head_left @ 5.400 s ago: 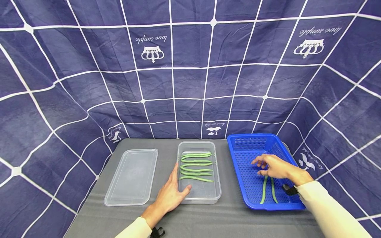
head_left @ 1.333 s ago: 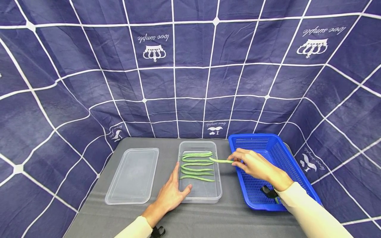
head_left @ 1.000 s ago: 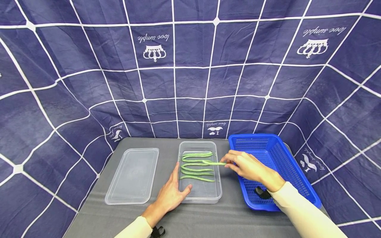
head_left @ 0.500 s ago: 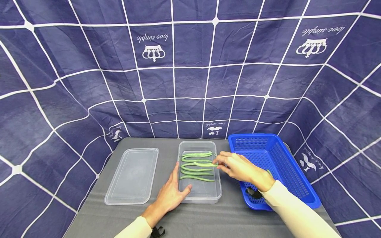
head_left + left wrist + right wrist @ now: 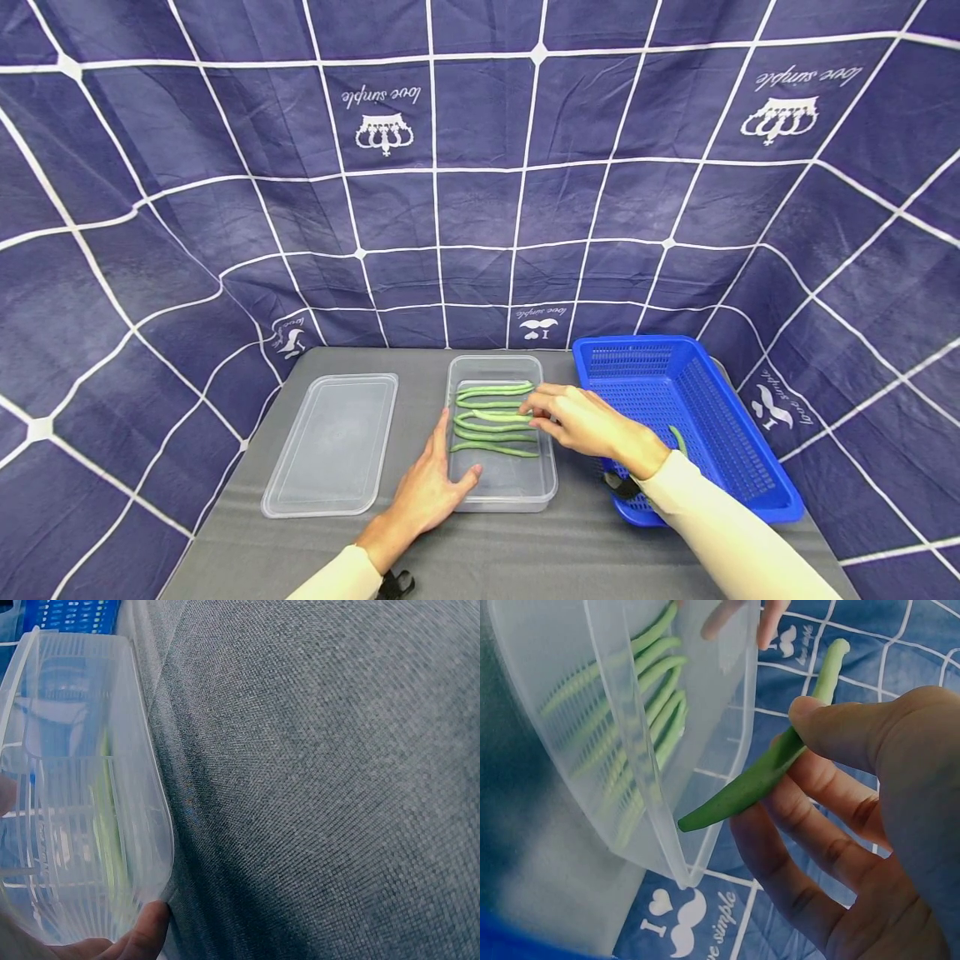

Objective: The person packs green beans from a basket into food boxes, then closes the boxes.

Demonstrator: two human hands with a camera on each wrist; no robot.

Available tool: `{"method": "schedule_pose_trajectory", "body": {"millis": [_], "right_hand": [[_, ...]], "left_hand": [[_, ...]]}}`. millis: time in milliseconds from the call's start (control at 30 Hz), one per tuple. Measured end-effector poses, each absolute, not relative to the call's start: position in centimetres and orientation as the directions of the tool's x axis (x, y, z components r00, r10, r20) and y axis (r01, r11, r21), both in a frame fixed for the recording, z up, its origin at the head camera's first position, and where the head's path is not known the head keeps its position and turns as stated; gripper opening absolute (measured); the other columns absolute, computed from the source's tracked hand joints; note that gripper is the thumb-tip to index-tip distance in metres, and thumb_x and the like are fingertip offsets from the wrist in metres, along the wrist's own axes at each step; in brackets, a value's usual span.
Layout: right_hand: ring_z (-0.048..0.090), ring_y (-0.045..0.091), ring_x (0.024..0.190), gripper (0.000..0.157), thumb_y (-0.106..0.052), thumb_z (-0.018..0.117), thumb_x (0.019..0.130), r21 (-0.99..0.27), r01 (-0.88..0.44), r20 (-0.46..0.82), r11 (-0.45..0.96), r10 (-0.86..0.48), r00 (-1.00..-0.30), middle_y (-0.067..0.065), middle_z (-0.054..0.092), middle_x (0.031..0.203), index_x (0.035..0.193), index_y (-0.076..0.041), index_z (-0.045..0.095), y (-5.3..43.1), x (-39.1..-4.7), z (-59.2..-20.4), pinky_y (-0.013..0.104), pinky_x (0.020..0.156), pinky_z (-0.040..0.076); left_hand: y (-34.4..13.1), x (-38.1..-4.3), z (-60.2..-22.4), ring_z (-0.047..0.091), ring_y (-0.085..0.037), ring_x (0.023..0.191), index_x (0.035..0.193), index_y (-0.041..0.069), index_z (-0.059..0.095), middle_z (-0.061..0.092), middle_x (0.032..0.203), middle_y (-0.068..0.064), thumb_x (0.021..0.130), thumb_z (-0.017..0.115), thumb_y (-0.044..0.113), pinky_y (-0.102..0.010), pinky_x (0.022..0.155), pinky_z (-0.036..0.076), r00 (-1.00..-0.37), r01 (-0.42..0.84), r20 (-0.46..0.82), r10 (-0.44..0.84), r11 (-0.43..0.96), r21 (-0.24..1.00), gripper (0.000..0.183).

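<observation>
In the head view, a clear plastic container (image 5: 517, 481) holds several green beans (image 5: 495, 450) laid side by side across it. My left hand (image 5: 429, 493) lies along its left wall, fingers straight and thumb spread by the near rim. A fingertip (image 5: 152, 926) touches the container's corner in the left wrist view. Over the right rim, my right hand (image 5: 581, 421) pinches one green bean (image 5: 754, 780) between thumb and fingers. The right wrist view shows this bean slanting, both ends free of the fingers. Its far end overlaps the row of beans in the head view.
A blue perforated basket (image 5: 738, 454) stands on the right, partly under my right forearm, with a green bean (image 5: 678, 438) showing inside. A clear flat lid (image 5: 330, 446) lies left of the container on the grey cloth (image 5: 247, 550). Blue checked fabric (image 5: 480, 208) hangs behind.
My right hand has come from inside the basket, taken hold of a green bean, and carried it left and over the container. My left hand has stayed in place.
</observation>
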State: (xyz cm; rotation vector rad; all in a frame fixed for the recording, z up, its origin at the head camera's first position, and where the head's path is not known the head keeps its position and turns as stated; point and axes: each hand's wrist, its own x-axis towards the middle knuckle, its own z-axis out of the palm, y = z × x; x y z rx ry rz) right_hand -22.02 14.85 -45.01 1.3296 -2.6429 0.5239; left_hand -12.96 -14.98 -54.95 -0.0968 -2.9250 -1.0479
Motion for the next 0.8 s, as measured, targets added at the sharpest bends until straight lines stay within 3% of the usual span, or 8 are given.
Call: {"method": "schedule_pose_trajectory", "body": {"millis": [800], "right_hand": [[0.071, -0.004, 0.090, 0.018, -0.018, 0.084, 0.109, -0.368, -0.765, 0.178, 0.529, -0.767, -0.616, -0.007, 0.080, 0.114, 0.128, -0.017, 0.086, 11.5, -22.3, -46.4, 0.021, 0.077, 0.060]], "left_hand": [[-15.0, -13.1, -55.1, 0.074, -0.055, 0.137, 0.189, 0.024, 0.011, 0.052, 0.181, -0.020, 0.101, 0.083, 0.056, -0.071, 0.096, 0.064, -0.999, 0.042, 0.030, 0.029, 0.766, 0.641, 0.118]]}}
